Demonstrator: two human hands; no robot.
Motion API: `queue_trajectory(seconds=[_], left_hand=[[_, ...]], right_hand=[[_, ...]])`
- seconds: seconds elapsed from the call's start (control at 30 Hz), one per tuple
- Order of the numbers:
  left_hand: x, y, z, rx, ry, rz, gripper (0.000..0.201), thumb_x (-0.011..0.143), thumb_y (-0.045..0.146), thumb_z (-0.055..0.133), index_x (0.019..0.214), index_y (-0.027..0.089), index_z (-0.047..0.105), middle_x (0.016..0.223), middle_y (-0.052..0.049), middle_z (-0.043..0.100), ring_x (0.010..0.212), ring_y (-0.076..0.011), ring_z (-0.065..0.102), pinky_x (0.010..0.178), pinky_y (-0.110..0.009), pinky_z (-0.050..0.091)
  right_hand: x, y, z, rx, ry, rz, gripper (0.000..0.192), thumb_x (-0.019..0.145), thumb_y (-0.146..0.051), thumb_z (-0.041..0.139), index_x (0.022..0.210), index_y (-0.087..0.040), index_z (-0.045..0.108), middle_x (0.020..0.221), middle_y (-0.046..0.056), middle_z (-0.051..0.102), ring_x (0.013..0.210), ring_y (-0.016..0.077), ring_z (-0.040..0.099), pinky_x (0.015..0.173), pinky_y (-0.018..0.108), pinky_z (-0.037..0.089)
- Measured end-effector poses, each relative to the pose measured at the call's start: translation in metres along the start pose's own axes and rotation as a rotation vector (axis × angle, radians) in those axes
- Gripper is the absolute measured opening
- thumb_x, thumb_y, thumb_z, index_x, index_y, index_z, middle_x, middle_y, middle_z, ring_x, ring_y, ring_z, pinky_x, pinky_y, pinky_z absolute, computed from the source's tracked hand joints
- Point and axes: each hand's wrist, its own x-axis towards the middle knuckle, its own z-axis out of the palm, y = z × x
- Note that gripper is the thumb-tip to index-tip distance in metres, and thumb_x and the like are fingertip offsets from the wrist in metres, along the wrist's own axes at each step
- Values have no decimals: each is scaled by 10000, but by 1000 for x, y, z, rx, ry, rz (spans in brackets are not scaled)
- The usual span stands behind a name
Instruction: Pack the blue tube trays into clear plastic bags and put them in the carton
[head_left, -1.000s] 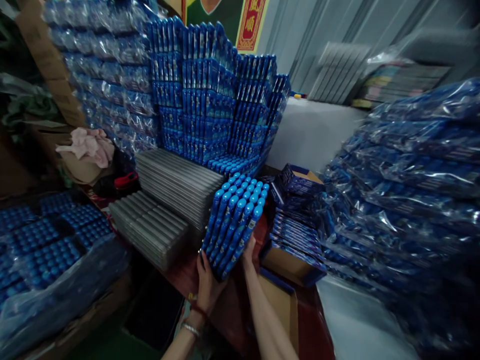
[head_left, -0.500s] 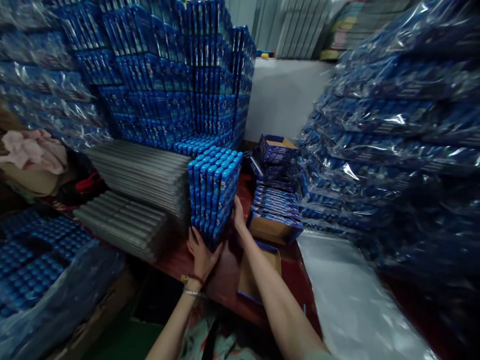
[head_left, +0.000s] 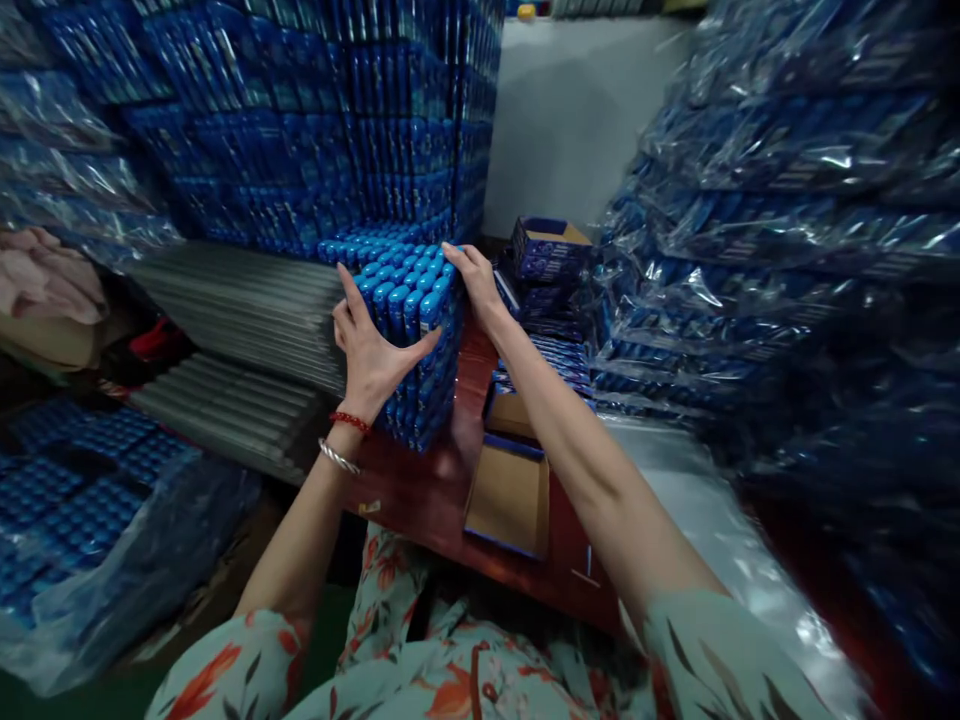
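A block of upright blue tubes (head_left: 420,350) stands on the dark red table (head_left: 420,500) in front of me. My left hand (head_left: 367,345) grips the block's upper left side, fingers spread over the tube caps. My right hand (head_left: 472,280) presses on the block's top right corner. A red bead bracelet and a silver one circle my left wrist.
An open cardboard box with blue edges (head_left: 510,495) lies on the table beside the block. Flat blue cartons (head_left: 551,350) are piled behind it. Grey tube trays (head_left: 240,320) lie left. Blue packs wrapped in plastic (head_left: 787,240) rise on the right, and stacked blue cartons (head_left: 315,140) behind.
The block went from tilted to upright on the table. Both hands slid from its bottom to its top sides. The view swung down and closer.
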Motion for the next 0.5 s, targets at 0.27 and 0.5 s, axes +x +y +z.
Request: queue_trajectory(seconds=[0.27, 0.5], left_hand=[[-60, 51, -12, -97, 21, 222, 1260, 559, 558, 759, 1466, 181, -31, 1427, -163, 158, 1360, -364, 177, 1123, -519, 169], [-214, 29, 35, -216, -221, 102, 1319, 545, 527, 790, 1456, 229, -116, 1428, -188, 131, 1355, -378, 202, 1060, -555, 312]], right_hand=[[-58, -67, -33, 14, 177, -106, 320, 917, -483, 360, 995, -214, 515, 1005, -1, 575, 987, 129, 512, 913, 280, 411], [-218, -16, -82, -84, 362, 273, 293, 827, -448, 483, 987, -216, 563, 936, 3, 607, 887, 171, 551, 821, 294, 444]])
